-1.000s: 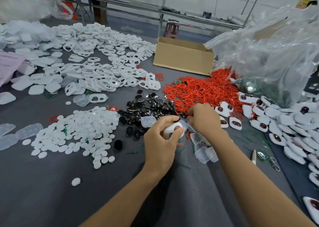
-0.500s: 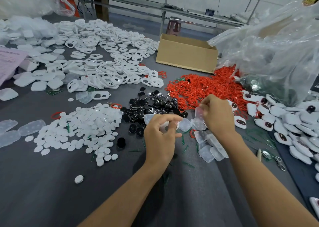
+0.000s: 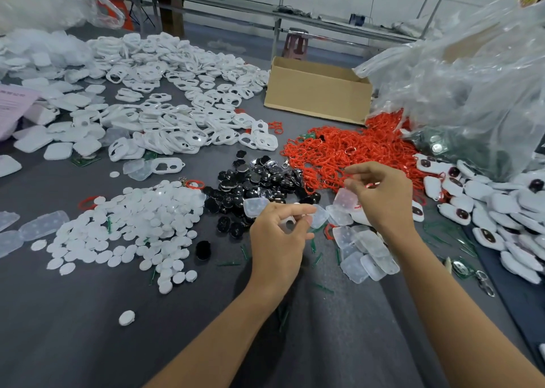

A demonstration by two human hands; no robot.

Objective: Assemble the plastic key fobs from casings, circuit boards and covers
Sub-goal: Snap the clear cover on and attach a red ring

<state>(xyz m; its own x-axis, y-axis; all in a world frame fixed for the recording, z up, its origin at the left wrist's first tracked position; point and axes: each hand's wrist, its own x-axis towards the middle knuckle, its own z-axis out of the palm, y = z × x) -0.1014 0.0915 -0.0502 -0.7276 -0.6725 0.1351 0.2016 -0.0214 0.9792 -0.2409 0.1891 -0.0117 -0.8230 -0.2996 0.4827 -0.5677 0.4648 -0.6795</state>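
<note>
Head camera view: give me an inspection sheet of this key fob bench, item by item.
Surface: grey cloth, largely covered in parts.
Job's things: white casings, white discs, black ovals, red loops, clear covers and white fobs with dark windows, all in loose piles.
Clutter: green slivers; pink paper at the left edge.
Hands: left hand pinches a white piece; right hand curled beside the red loops, grip unclear.
Cables: nothing seen.
Surroundings: cardboard box, clear plastic bag, metal rack behind.
</note>
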